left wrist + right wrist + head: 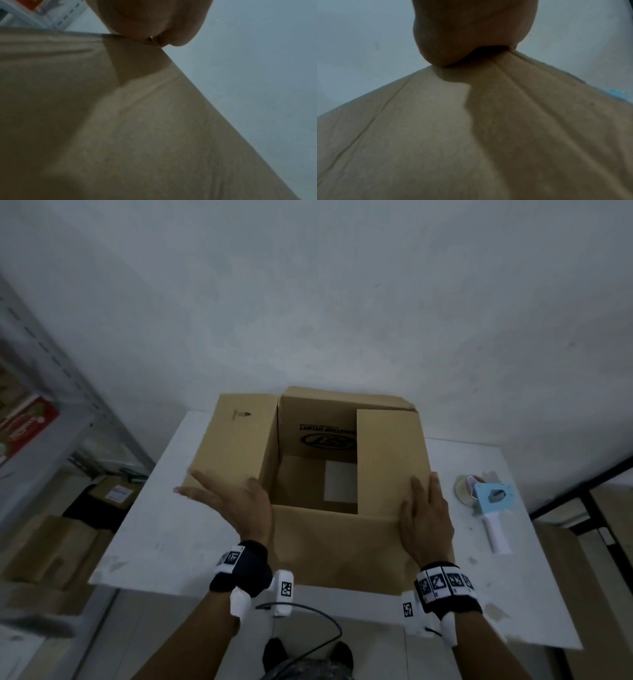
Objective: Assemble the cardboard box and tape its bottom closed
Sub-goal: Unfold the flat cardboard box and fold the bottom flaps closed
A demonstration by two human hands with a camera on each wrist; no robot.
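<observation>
A brown cardboard box (342, 546) stands on the white table (154, 529) with its open end up. Its left flap (233, 440) leans outward, its right flap (387, 460) tilts inward, and the near flap hangs toward me. A patch of white shows through the box's floor. My left hand (226, 498) lies with spread straight fingers against the left flap at the near left corner. My right hand (424, 505) presses flat on the right flap at the near right corner. Both wrist views show only cardboard (137, 135) (436, 135) under the heel of a palm.
A blue tape dispenser (489, 501) with a white handle lies on the table right of the box. A metal shelf (41, 392) with a red package and stacked cardboard (51, 546) stand at the left. A dark frame (582, 494) is at the right, and a wall lies close behind.
</observation>
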